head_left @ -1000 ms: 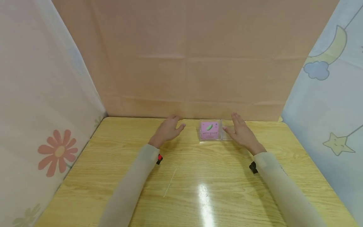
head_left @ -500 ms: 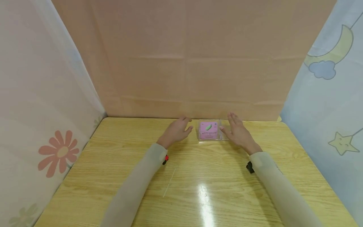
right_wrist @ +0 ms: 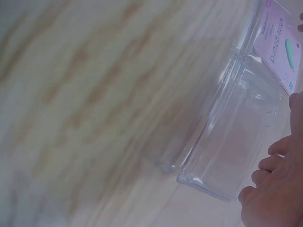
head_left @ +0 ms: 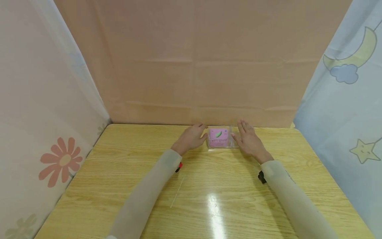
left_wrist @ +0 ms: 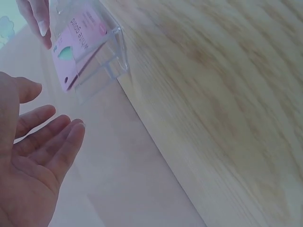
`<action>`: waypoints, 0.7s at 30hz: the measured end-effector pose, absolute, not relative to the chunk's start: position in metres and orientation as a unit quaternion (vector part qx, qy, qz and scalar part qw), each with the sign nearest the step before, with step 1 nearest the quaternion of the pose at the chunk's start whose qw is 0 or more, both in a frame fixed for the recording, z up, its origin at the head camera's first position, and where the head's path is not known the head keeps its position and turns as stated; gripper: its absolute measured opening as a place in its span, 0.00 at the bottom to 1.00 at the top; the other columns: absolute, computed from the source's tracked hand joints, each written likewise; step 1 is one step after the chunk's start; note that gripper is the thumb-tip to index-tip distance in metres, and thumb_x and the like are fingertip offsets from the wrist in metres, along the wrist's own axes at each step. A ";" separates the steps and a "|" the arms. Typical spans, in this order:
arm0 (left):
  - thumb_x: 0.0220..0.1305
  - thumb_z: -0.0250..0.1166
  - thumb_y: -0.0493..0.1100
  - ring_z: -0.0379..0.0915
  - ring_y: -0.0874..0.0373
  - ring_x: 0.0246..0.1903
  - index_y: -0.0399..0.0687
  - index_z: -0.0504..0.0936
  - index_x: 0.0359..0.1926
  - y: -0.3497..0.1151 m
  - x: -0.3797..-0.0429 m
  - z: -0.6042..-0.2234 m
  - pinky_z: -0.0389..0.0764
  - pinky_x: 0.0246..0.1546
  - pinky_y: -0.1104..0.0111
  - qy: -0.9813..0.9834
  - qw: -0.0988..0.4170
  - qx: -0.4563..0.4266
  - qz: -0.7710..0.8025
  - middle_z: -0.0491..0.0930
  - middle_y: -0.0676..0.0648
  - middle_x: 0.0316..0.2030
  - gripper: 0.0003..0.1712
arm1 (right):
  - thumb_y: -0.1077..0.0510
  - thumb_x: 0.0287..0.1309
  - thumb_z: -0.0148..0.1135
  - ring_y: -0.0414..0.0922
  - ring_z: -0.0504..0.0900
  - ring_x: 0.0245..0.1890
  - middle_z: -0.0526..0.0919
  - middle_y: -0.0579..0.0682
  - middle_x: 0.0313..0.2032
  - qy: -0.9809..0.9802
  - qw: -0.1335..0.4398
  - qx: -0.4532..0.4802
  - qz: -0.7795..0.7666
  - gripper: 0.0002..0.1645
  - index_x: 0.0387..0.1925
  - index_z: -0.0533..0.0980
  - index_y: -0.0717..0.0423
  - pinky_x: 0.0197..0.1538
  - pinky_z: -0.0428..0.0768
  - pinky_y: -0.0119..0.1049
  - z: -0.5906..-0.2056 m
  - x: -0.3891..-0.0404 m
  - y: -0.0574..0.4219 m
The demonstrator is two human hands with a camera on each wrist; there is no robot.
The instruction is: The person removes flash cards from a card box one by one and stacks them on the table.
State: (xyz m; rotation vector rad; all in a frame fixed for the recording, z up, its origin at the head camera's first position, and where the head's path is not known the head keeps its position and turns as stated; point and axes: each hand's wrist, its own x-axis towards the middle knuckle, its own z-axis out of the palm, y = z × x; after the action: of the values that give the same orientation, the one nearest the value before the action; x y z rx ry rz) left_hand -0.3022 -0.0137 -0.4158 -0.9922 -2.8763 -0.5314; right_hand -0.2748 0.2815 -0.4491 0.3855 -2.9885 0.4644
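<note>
On your far left hangs the flowered curtain (head_left: 64, 161), then a thin pale line (head_left: 177, 192) lies on the tabletop (head_left: 128, 142); whether thread or mark, I cannot tell. Next comes your left hand (head_left: 191, 137), holding nothing, fingers softly bent and thumb apart, just beside the left end of the clear box (head_left: 219, 148), probably to flank that end. The box sits at the tabletop's back edge, near the peach cloth (head_left: 191, 66), which may serve as a stop behind it. The pink card (head_left: 219, 136) is in its left part, gourd picture upward, likely so you can read it. Your right hand (head_left: 250, 142) is at the right part, fingers straight and together, thumb spread toward the seam, perhaps to steady that side; no grip shows, and contact is unclear
</note>
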 end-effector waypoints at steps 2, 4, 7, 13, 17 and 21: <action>0.81 0.57 0.49 0.81 0.50 0.61 0.44 0.76 0.70 -0.010 -0.303 -0.416 0.85 0.62 0.59 -0.929 0.034 -0.327 -0.168 0.78 0.43 0.66 0.24 | 0.36 0.83 0.36 0.68 0.41 0.84 0.40 0.69 0.83 -0.980 0.050 0.124 0.145 0.49 0.82 0.41 0.69 0.83 0.45 0.68 -0.450 -0.275 0.283; 0.80 0.57 0.49 0.81 0.50 0.60 0.44 0.76 0.69 -0.006 -0.304 -0.415 0.85 0.61 0.59 -0.926 0.045 -0.334 -0.169 0.80 0.44 0.64 0.24 | 0.37 0.84 0.35 0.68 0.42 0.84 0.41 0.69 0.83 -0.981 0.053 0.123 0.139 0.48 0.82 0.42 0.69 0.83 0.45 0.68 -0.451 -0.275 0.283; 0.81 0.56 0.47 0.83 0.50 0.55 0.42 0.77 0.68 -0.001 -0.305 -0.415 0.87 0.57 0.59 -0.919 0.062 -0.346 -0.178 0.82 0.43 0.61 0.23 | 0.39 0.84 0.33 0.68 0.41 0.84 0.41 0.69 0.83 -0.982 0.053 0.124 0.131 0.46 0.82 0.42 0.69 0.83 0.46 0.68 -0.451 -0.275 0.284; 0.80 0.56 0.44 0.82 0.53 0.46 0.40 0.79 0.65 0.006 -0.306 -0.416 0.88 0.49 0.64 -0.908 0.094 -0.364 -0.184 0.83 0.43 0.56 0.20 | 0.39 0.85 0.30 0.67 0.38 0.84 0.39 0.68 0.84 -0.985 0.041 0.121 0.120 0.45 0.83 0.40 0.67 0.84 0.44 0.68 -0.447 -0.274 0.284; 0.80 0.56 0.44 0.81 0.55 0.44 0.40 0.80 0.64 0.008 -0.308 -0.417 0.88 0.47 0.66 -0.907 0.099 -0.368 -0.177 0.82 0.43 0.55 0.20 | 0.42 0.85 0.30 0.68 0.39 0.84 0.38 0.68 0.83 -0.985 0.035 0.122 0.114 0.43 0.83 0.39 0.68 0.83 0.44 0.69 -0.444 -0.273 0.282; 0.79 0.56 0.44 0.79 0.57 0.42 0.40 0.81 0.63 0.010 -0.310 -0.419 0.87 0.46 0.67 -0.909 0.095 -0.363 -0.182 0.81 0.44 0.53 0.19 | 0.45 0.86 0.32 0.68 0.39 0.84 0.38 0.69 0.83 -0.986 0.037 0.125 0.108 0.41 0.83 0.39 0.67 0.82 0.45 0.70 -0.443 -0.272 0.280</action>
State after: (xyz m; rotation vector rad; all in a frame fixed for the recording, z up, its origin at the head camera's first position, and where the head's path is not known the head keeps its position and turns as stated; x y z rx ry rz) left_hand -0.3097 0.0103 -0.4191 -1.0745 -2.6944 -0.5389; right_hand -0.2722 0.2800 -0.4429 0.3835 -3.0254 0.3320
